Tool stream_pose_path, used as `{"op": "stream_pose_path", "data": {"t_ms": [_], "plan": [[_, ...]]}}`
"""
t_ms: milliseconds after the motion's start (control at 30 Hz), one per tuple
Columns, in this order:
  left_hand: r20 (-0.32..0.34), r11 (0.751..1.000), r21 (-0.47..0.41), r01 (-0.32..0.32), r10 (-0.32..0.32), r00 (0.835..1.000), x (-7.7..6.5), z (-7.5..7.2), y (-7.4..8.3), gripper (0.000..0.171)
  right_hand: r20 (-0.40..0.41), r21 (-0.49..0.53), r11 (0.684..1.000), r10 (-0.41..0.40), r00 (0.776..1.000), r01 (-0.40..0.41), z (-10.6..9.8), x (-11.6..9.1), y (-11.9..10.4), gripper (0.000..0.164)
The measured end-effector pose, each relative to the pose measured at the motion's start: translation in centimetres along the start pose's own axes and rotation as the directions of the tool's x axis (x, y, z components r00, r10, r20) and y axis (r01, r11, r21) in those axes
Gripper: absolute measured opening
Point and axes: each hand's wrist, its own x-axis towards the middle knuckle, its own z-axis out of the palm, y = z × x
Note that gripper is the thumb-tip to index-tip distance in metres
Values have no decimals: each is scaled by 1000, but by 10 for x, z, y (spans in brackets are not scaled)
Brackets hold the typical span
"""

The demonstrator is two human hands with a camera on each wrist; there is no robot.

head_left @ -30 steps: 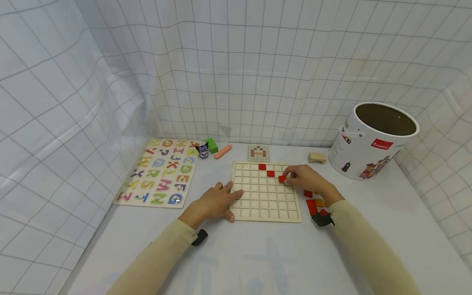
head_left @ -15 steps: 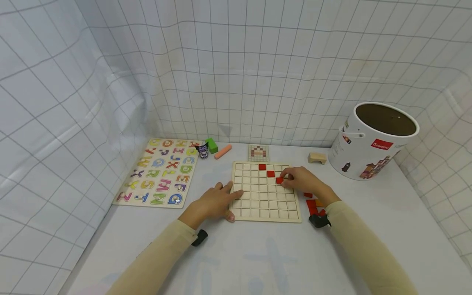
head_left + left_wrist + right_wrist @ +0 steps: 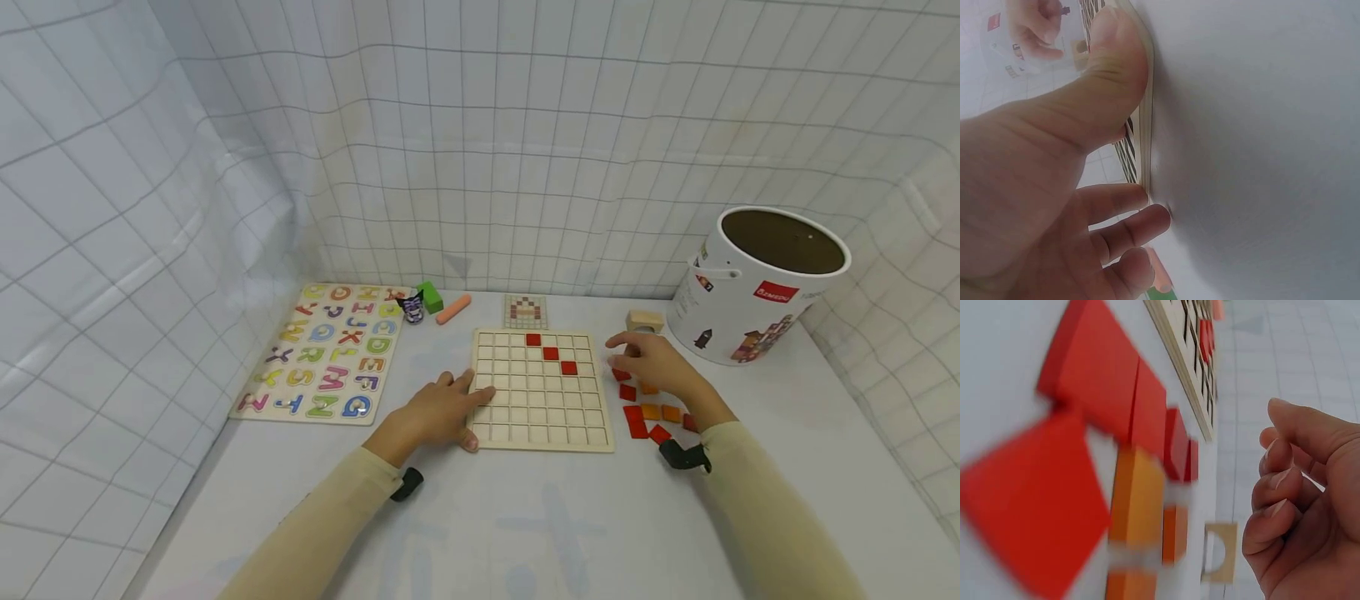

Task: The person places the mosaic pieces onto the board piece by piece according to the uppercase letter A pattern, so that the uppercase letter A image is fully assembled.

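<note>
One grid board (image 3: 536,402); on it, three red tiles (image 3: 551,354). Right: three orange tiles (image 3: 651,412), apparently six loose reds (image 3: 634,413), partly hidden.

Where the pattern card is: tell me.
In the head view, the pattern card is near the middle, just beyond the grid board, right of the orange stick.

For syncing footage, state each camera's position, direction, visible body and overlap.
Head: worn there, facing forward, down onto a square, pale wooden grid board; left grip, right grip, cream sleeves.
Left wrist: worn there, facing the board's edge; left grip, right grip beyond.
Right wrist: worn there, facing square red and orange tiles; right grip.
Head, right wrist share the tiles.
</note>
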Motion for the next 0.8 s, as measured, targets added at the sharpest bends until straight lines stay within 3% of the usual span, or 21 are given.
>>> {"op": "stream_pose_path", "data": {"t_ms": [167,267,667,800], "plan": [[4,1000,-10,13,-13,1000,-1,0,0,91,-36,16,998,69,997,-69,-17,-23,18,36],[5,1000,-14,15,-15,1000,-1,0,0,91,-23,17,998,63,998,-63,-19,-28,26,34],[5,999,-28,24,-24,1000,1,0,0,91,91,2,995,104,990,-104,-7,-13,27,34],[2,1000,-21,22,-22,1000,1,0,0,92,106,-17,996,86,991,-85,-6,-11,24,33]]}}
